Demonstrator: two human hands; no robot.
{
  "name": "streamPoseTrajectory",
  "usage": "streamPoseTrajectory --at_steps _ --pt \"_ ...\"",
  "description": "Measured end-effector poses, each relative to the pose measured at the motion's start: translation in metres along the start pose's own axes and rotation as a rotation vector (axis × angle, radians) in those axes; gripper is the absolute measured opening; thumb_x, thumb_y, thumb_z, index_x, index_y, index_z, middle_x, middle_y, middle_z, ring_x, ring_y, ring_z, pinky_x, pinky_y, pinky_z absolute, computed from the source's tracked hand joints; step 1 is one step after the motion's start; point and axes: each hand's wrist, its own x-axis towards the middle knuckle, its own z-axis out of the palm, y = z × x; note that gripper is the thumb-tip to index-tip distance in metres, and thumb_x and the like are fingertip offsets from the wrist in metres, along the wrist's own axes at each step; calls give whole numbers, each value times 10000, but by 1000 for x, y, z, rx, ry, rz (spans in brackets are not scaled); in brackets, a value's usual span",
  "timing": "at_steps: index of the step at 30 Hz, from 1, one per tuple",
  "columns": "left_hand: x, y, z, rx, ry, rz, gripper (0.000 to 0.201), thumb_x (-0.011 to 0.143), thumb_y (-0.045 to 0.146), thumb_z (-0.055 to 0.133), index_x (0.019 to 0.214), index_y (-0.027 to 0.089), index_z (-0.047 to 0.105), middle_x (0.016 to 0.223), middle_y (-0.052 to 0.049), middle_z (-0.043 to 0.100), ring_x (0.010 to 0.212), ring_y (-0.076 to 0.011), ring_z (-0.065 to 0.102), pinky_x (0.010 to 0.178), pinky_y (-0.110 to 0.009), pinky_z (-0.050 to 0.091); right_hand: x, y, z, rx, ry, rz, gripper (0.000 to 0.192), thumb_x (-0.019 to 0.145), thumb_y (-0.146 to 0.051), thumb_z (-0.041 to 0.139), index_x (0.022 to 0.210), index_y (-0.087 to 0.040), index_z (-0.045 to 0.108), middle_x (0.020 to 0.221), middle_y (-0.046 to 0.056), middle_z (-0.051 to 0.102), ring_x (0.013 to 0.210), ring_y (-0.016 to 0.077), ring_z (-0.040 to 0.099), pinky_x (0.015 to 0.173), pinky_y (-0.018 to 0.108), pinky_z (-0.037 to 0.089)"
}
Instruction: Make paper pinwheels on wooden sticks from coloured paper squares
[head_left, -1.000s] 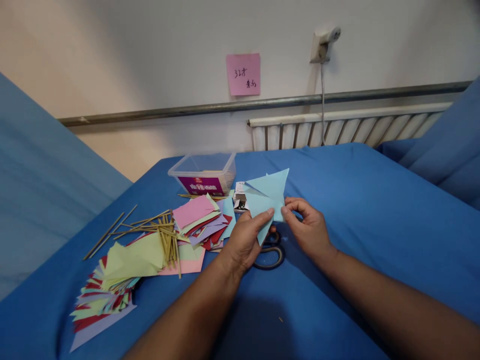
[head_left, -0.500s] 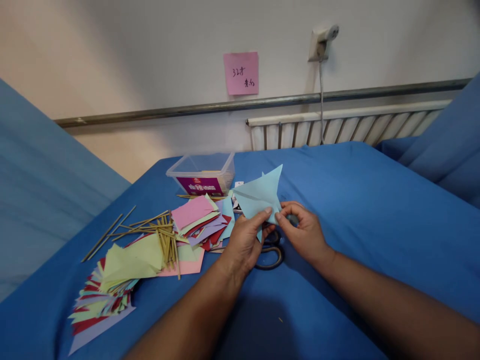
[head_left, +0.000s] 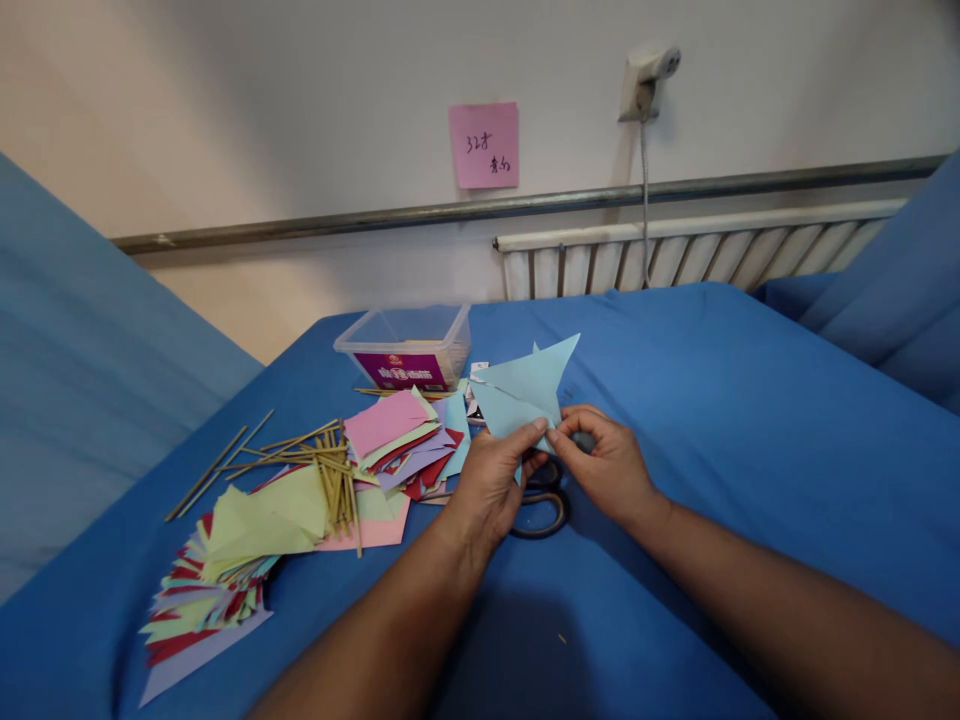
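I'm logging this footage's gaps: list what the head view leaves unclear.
Head view:
Left hand, underside grip: hidden by the blue paper.
Dark thing at the right hand: mostly covered by that hand.
Scissors, left portion: largely behind the left hand.
Small white thing: partly blocked by the blue paper.
Right forearm: cut off by the right edge.

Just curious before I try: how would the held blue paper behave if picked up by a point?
The blue paper looks thin, so it's probably light. Its upper point juts out unsupported, suggesting some stiffness.
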Motion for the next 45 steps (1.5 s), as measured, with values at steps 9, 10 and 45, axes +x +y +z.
streamPoseTrajectory --at_steps 9,10,45 --pt "-1 -1 1 5 10 2 271 606 226 807 831 165 668 825 -3 658 721 -107 580 608 -215 463 -1 -2 1 45 11 24 150 803 -273 584 667 -212 603 866 30 674 877 191 620 827 338 455" --pt "-1 0 1 3 10 1 266 604 225 808 820 164 666 824 -3 660 722 -107 581 609 -214 463 -1 -2 1 48 11 26 148 802 -273 584 668 -211 603 862 30 673 868 190 620 820 336 457" --pt "1 -2 0 21 -1 1 281 602 249 799 847 174 682 821 -8 669 716 -121 587 627 -235 467 -1 -3 0 36 2 36 158 796 -280 588 649 -221 591 798 13 650 846 189 612 805 321 448"
